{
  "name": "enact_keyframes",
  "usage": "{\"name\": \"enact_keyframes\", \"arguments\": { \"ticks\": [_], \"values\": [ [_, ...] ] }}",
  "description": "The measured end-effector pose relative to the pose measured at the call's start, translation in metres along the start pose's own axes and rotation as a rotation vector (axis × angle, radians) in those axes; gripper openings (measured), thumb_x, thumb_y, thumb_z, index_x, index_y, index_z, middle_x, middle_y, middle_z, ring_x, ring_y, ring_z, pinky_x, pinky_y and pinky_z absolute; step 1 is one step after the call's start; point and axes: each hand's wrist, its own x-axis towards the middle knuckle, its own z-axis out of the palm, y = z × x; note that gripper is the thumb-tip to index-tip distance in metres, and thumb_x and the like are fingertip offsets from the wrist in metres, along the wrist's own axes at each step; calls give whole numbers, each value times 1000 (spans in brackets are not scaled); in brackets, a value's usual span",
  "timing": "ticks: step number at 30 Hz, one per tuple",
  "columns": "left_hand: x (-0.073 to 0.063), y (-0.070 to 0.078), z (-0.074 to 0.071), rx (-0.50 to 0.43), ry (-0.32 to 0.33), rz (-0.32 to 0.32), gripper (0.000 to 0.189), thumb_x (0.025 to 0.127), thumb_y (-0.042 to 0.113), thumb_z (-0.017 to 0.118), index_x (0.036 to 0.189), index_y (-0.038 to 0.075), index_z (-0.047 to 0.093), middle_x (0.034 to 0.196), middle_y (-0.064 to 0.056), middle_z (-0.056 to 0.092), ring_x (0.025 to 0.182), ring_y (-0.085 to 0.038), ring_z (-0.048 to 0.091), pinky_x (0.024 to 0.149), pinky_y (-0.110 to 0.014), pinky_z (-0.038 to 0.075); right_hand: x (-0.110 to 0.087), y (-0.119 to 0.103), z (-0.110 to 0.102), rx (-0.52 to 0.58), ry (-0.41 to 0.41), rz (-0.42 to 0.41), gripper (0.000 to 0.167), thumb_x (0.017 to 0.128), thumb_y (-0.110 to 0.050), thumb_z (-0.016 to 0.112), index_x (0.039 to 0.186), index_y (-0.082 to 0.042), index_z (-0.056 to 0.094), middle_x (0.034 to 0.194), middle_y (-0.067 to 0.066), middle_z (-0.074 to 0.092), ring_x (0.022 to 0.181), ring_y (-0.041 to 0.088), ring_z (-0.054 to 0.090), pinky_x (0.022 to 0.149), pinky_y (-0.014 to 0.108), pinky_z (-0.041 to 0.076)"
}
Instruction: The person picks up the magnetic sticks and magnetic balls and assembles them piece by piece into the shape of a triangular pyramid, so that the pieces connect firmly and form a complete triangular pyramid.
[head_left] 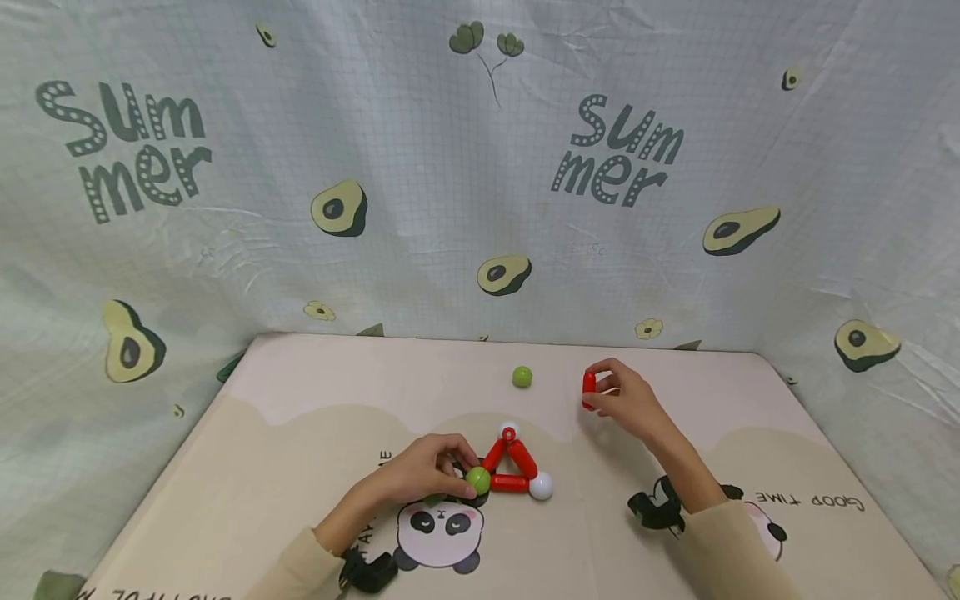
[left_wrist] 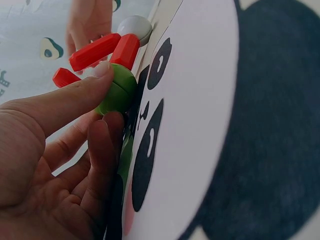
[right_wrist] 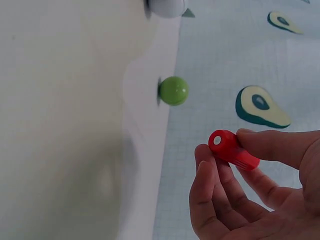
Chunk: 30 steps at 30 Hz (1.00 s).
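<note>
My left hand pinches a green ball between thumb and fingers, low over the table. This ball is one corner of a triangle of red rods. A white ball forms the right corner; another white ball at the far corner is mostly hidden behind a red rod seen end-on. Away to the right, my right hand holds a loose red rod between thumb and fingers, raised off the table. A pale round end shows on that rod in the right wrist view.
A second green ball lies near the table's back edge, left of the right hand. The tabletop carries panda prints and lettering. Behind it hangs a pale curtain with avocado prints.
</note>
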Motion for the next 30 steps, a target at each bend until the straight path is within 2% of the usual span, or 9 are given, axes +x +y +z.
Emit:
{"name": "enact_keyframes", "arguments": {
  "ticks": [9,16,18,24,28,30],
  "values": [
    [1,2,2,-9,0,-14,31,86,16,84,112,9,69,101,-5,68,76,-15,60,64,-22,47,-11,-15,0,16,-13,-41,42,98,-14,67,136,-5,52,116,21,69,93,22,70,83,34,61],
    [1,3,2,2,5,-8,30,86,16,84,111,9,70,101,-5,68,76,-14,59,64,-22,47,-18,-27,1,31,-11,-82,42,98,-14,67,136,-6,51,116,19,70,93,22,70,89,46,60],
    [1,4,1,5,5,-8,30,86,16,84,111,9,70,101,-5,68,76,-14,59,65,-22,47,-20,-30,2,51,-17,-98,42,98,-14,67,135,-6,51,115,19,70,93,25,71,90,48,60],
    [1,4,0,12,7,-8,30,86,16,84,111,9,70,102,-5,68,77,-15,60,65,-22,48,-26,-40,5,114,-58,-178,37,100,-10,66,133,-3,51,113,20,69,97,37,74,87,39,62],
    [1,3,0,12,10,-7,30,86,17,85,111,9,70,102,-5,68,77,-15,60,65,-22,48,-30,-46,10,141,-85,-204,36,100,-9,65,133,-3,52,114,19,69,97,37,74,85,33,62],
    [1,2,0,10,8,-6,30,86,17,84,111,9,70,101,-5,68,77,-15,60,65,-22,48,-32,-49,12,133,-90,-208,35,99,-10,66,132,-4,53,114,18,70,96,34,73,85,32,61]
  ]
}}
